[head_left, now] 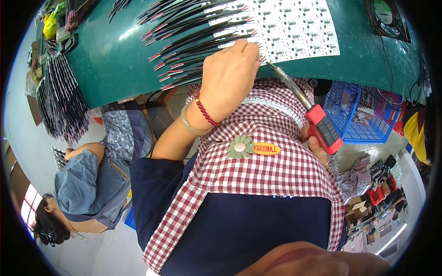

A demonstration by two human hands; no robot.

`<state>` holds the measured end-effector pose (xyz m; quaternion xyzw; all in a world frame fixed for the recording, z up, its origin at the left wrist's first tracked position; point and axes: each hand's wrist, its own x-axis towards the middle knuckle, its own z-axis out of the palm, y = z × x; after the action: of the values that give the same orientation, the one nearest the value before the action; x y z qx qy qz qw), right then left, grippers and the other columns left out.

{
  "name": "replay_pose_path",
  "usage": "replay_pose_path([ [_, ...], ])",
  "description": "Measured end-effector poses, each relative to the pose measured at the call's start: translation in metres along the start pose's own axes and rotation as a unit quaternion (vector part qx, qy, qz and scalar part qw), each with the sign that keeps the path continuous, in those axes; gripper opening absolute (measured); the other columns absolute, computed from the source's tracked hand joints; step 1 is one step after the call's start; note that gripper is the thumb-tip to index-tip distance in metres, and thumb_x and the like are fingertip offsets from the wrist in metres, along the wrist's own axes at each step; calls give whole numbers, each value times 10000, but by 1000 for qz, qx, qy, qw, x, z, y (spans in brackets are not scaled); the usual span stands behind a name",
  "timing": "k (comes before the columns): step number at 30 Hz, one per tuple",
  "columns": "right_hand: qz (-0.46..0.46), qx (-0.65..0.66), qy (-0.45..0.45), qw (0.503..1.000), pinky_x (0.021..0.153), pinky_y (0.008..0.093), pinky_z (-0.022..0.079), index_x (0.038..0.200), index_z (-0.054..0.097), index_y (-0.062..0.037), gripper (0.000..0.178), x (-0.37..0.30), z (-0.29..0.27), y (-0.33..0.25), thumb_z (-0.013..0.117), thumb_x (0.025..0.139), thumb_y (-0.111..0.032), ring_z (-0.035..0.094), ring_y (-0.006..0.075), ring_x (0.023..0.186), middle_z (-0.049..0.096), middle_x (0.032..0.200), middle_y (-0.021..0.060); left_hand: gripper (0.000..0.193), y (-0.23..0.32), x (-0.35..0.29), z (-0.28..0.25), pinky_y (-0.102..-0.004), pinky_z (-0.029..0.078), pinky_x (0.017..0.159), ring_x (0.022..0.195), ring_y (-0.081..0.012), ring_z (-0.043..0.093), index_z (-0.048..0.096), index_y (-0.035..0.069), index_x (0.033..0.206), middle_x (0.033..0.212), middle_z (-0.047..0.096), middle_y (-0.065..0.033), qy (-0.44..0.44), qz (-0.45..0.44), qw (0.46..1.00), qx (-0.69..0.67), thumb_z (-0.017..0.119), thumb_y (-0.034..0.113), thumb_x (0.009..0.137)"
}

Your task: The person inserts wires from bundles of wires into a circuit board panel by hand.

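My left hand (230,76), with a red bead bracelet and a pale bangle at the wrist, pinches a black cable at the near corner of a white circuit board panel (299,30). The hand hides most of that cable. Several black cables (184,43) with bared red, white and blue wire ends lie in a row, their right ends along the panel's left side. My right hand (314,146) is closed round the red and black handle of a soldering iron (297,92). The iron's tip points up and left, close to my left fingertips, at the panel's near edge.
The green tabletop (110,50) curves across the top. A bundle of black cables (62,92) hangs off its left end. A black fan-like device (386,18) sits at far right. Blue crates (363,115) stand below on the right. Another person (92,184) sits at left.
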<state>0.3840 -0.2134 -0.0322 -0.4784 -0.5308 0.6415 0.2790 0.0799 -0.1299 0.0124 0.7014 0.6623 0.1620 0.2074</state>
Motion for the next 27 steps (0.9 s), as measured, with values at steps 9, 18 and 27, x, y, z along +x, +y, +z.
replay_pose_path([
  [9, 31, 92, 43, 994, 515, 267, 397, 803, 603, 4, 326, -1, 8, 2, 735, 780, -294, 512, 128, 575, 550, 688, 48, 81, -2, 1, 4, -375, 473, 560, 647, -284, 602, 575, 85, 800, 777, 595, -57, -6, -3, 1000, 9, 645, 124, 790],
  [18, -19, 175, 72, 982, 519, 269, 379, 1033, 549, -8, 505, 5, 15, -13, 653, 818, -453, 466, 133, 540, 496, 658, 33, 75, -2, 2, -1, -380, 476, 560, 648, -286, 603, 574, 86, 796, 778, 595, -61, 4, 0, 1000, 22, 638, 123, 794],
  [27, -294, 159, 445, 831, 448, 248, 287, 1072, 498, 32, 540, 12, -131, -115, 543, 852, -458, 339, 103, 471, 408, 636, 14, 89, 4, -1, 9, -388, 457, 555, 678, -282, 586, 567, 82, 792, 760, 564, -69, 16, 26, 998, 61, 647, 121, 788],
])
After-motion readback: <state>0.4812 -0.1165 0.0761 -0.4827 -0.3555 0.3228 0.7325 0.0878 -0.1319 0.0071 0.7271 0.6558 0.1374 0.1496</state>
